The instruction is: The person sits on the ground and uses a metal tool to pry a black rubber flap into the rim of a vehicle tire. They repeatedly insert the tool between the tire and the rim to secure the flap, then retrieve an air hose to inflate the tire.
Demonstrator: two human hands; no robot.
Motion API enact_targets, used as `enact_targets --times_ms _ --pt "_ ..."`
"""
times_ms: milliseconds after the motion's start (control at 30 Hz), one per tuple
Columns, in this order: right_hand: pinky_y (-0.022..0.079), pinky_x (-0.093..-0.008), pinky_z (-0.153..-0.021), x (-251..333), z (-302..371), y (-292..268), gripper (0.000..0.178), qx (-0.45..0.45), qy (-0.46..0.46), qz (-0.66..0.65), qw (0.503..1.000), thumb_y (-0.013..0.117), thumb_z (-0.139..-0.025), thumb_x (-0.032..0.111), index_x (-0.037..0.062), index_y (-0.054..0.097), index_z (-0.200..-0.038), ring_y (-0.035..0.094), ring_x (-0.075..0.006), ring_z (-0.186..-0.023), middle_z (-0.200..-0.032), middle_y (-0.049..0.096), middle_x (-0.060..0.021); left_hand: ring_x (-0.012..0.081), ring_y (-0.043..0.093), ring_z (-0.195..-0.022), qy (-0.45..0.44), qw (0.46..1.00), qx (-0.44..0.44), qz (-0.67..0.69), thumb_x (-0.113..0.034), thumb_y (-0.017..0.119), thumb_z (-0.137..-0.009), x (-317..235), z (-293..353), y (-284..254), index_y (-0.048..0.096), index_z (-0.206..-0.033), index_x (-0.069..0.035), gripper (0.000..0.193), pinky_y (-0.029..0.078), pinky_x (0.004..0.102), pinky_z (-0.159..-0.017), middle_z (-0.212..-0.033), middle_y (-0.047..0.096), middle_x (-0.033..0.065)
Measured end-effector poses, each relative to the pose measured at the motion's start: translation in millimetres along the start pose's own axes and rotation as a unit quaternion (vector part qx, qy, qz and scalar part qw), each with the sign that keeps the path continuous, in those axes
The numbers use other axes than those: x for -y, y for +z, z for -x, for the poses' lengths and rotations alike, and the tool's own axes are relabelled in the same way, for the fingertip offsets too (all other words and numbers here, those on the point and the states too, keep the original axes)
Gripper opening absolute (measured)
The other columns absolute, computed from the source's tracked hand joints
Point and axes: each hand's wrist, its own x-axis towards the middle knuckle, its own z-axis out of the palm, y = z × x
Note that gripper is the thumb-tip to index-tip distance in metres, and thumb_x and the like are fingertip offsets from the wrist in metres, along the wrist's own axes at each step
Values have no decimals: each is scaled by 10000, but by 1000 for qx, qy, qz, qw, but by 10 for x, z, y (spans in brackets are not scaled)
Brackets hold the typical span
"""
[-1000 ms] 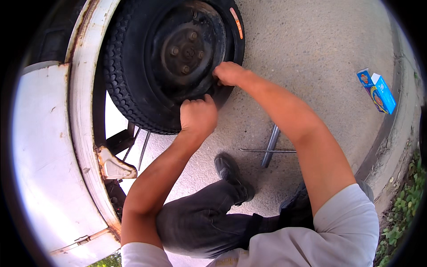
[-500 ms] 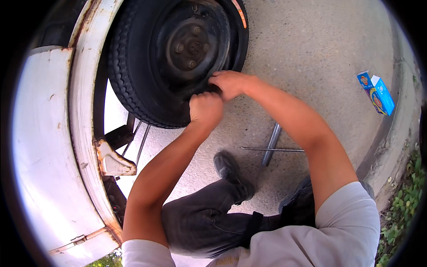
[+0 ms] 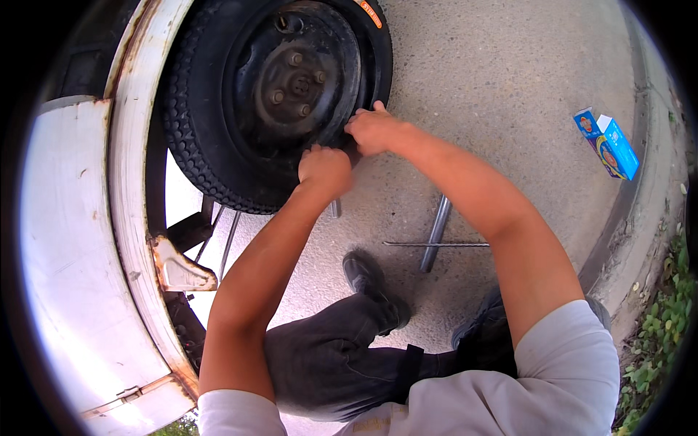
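Observation:
A black tyre [image 3: 190, 145] with chunky tread stands upright on a dark steel wheel [image 3: 254, 69], whose hub has several bolts round its centre. Along the lower right of the wheel, my left hand [image 3: 326, 171] is closed over the tyre's edge, knuckles up. Just above it and to the right, my right hand [image 3: 376, 133] curls its fingers round the same edge, its thumb raised. What lies under both sets of fingers is hidden. An orange label [image 3: 370, 13] marks the tyre's sidewall.
A rusty white vehicle body [image 3: 87, 240] rises along the left. A metal tube [image 3: 435, 234] lies crossed with a thin rod [image 3: 465, 244] on the concrete. Another short metal end [image 3: 335, 208] shows below my left hand. A blue box [image 3: 611, 147] lies near the kerb [image 3: 618, 240].
The wheel has turned slightly counterclockwise. My hands have shifted a little apart, and my right thumb has lifted. The short metal end below my left hand has come into sight.

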Motion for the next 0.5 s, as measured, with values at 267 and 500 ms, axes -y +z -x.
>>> enact_targets --times_ms 267,500 --pt "336 -449 -880 127 -86 -18 336 100 20 85 991 626 -767 241 102 660 -1070 449 -208 -1145 -1140 602 -25 317 645 -950 -56 989 55 125 -407 700 -706 -88 16 -40 623 -983 22 516 499 396 -837 -998 660 188" --pt "308 -448 -863 107 -275 116 351 90 66 79 991 654 -762 228 147 675 -1102 401 -212 -1195 -1137 616 -5 323 647 -936 -8 990 83 114 -397 692 -717 9 -116 -63 592 -997 33 522 512 397 -808 -940 663 208"
